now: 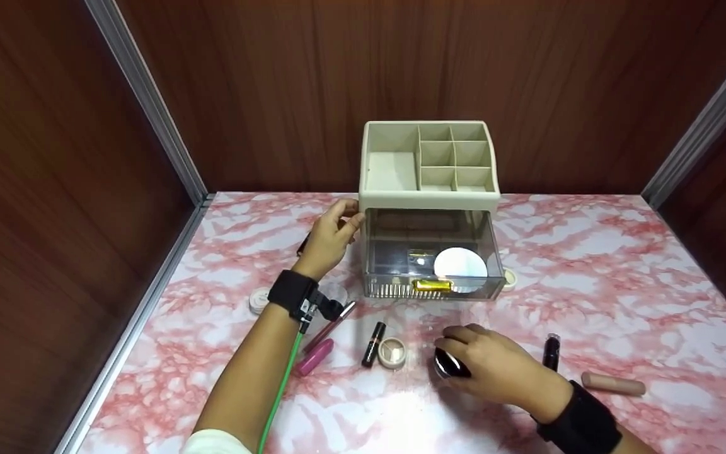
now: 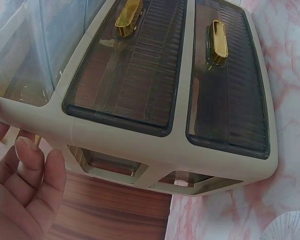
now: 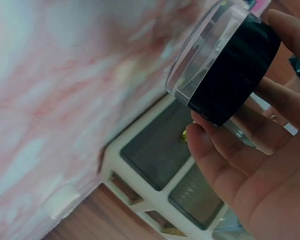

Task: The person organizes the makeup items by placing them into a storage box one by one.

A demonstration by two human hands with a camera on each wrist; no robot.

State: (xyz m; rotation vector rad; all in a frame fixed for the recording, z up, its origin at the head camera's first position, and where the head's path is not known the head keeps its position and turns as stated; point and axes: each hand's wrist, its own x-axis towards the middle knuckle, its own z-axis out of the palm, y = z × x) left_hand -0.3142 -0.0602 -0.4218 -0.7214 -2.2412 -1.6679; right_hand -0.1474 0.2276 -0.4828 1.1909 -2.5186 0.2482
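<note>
A cream desktop organizer stands at the back, its clear top drawer pulled out with a round white disc inside. My left hand is at the organizer's front left corner, fingers loosely bent against its side; in the left wrist view the left hand is by the side openings. Low over the table, my right hand grips a round jar with a black lid and clear body. The right wrist view shows this jar between thumb and fingers of the right hand.
Near the left forearm lie a white round case, a slim dark red tube and a pink tube. A black tube and small round pot lie mid-table. Rightward are another black tube and a beige tube.
</note>
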